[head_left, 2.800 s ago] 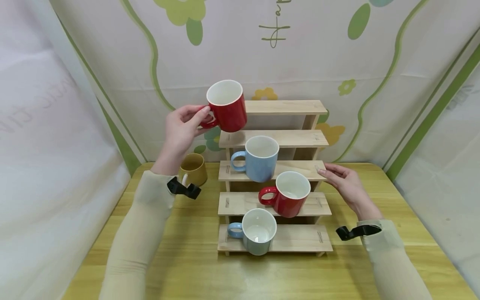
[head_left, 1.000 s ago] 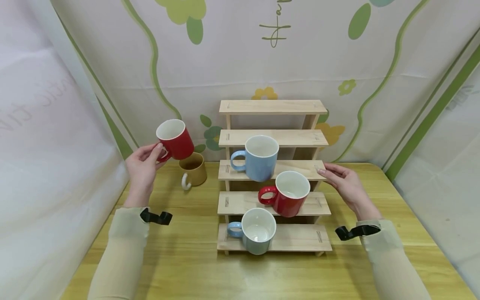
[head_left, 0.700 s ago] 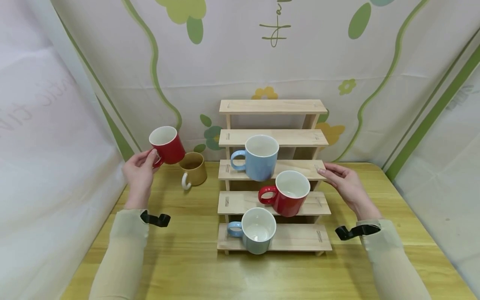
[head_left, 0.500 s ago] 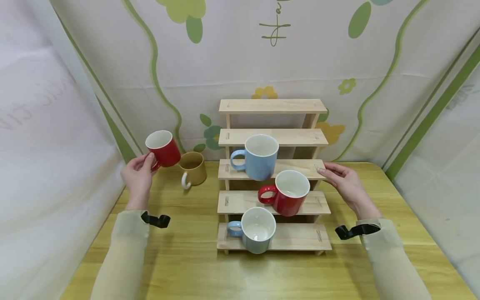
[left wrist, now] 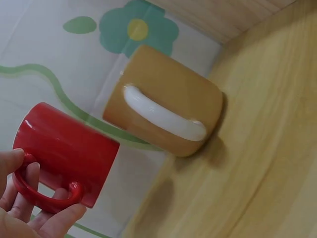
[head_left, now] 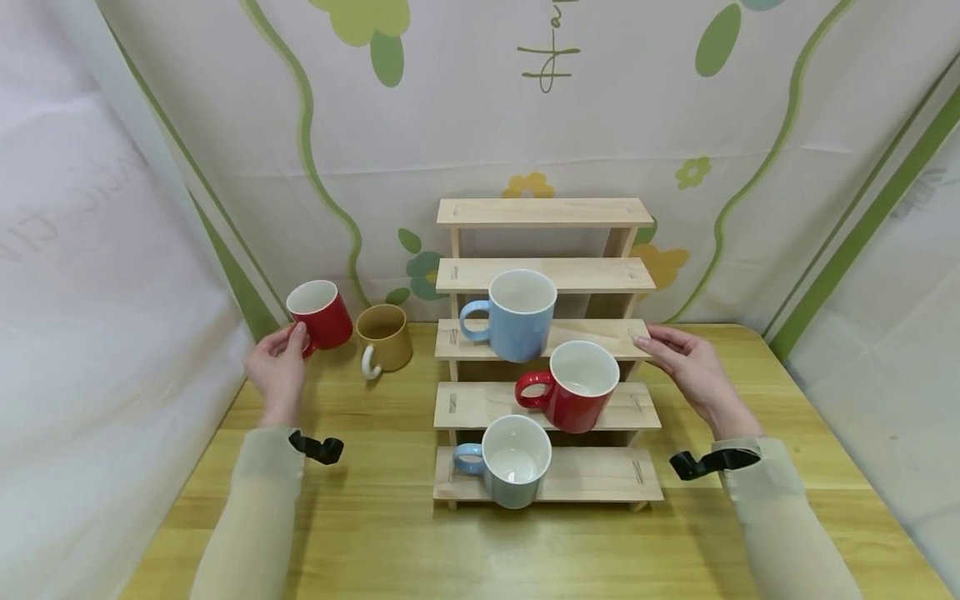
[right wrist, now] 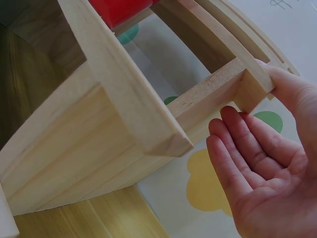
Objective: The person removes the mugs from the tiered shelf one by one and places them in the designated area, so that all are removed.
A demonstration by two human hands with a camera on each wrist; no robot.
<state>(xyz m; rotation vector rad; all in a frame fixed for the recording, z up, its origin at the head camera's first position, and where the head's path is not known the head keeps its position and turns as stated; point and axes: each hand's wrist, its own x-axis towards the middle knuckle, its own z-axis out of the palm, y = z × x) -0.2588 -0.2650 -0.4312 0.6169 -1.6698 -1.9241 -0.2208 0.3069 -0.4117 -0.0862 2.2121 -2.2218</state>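
My left hand (head_left: 277, 373) holds a red mug (head_left: 332, 323) with a white inside by its handle, at the back left. In the left wrist view, fingers pass through the red handle, and the mug's base looks slightly above the table. Close to its right stands a mustard mug (head_left: 390, 348) with a white handle. At the tiered wooden shelf (head_left: 611, 337), my right hand (head_left: 696, 373) grips the right end of the middle board, thumb on top and fingers beneath. On the shelf stand a light blue mug (head_left: 522, 327), a second red mug (head_left: 576, 408) and a grey-green mug (head_left: 516, 475) with a blue handle.
The shelf stands on a wooden table (head_left: 360, 517). Its top two boards (head_left: 543, 212) bear no mugs. A white patterned cloth (head_left: 450, 117) hangs close behind the table, with more cloth at both sides.
My left hand has carried the red mug from in front of the upper boards leftward and down, beside the mustard mug. The right hand has stayed at the middle board.
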